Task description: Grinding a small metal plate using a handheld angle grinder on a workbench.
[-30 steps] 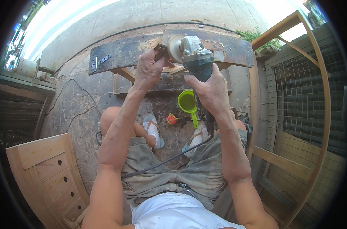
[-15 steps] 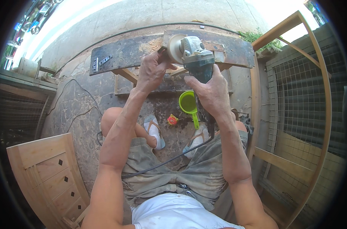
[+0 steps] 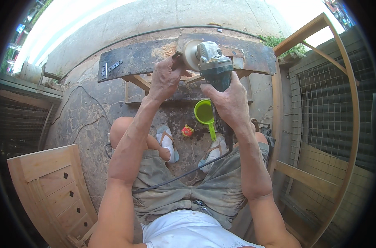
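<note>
Grinder (image 3: 216,68): in the head view, it hangs just above the near edge of the dark bench (image 3: 134,58), its pale disc (image 3: 191,55) facing left.
Right hand (image 3: 228,101): wrapped around the grinder's dark body, thumb across the near side; this hold matches that of a second ago.
Left hand (image 3: 166,78): pinching a small dark piece (image 3: 177,54) at the disc's left edge; the fingers now reach farther toward the disc's lower side.
Dark piece: a second ago its end stood out clearly above the fingers; now less of it shows. It seems to have been re-angled against the disc, so the left hand probably does the adjusting while the right steadies the tool.
Disc contact: piece and disc look touching or nearly so; the fingers cover the exact spot. Whether the disc spins cannot be told.
Hidden parts: the piece's shape and most of its length, and the right hand's fingers under the body.
Cord (image 3: 184,175): crosses the shorts (image 3: 167,198), then passes out of sight behind the left arm.
</note>
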Tool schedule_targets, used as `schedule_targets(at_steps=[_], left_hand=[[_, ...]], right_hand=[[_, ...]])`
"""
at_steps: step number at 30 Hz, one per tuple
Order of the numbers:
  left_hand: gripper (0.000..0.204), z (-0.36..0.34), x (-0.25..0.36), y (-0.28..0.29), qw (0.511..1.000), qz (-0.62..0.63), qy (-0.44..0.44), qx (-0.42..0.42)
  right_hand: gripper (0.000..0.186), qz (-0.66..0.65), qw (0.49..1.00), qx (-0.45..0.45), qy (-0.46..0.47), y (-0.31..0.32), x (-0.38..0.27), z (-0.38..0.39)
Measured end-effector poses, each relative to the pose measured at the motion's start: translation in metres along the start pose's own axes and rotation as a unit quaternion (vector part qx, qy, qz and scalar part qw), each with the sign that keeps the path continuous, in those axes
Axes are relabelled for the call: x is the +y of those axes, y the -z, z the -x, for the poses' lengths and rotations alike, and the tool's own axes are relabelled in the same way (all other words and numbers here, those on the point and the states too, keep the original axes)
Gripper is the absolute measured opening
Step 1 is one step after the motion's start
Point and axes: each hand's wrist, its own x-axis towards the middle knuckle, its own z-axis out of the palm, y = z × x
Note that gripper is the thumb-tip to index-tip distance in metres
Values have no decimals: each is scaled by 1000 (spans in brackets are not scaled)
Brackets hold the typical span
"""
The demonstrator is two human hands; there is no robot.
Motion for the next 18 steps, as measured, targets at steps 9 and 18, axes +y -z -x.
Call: schedule_targets(at_steps=[9,18], left_hand=[[27,1,-4,2,999,-48,-15,-8],[26,-2,-3,13,999,-52,-8,12]], right_hand=[[62,-9,1000,2,18,-3,-4,2],[63,15,1000,-2,1,-1,1,0]])
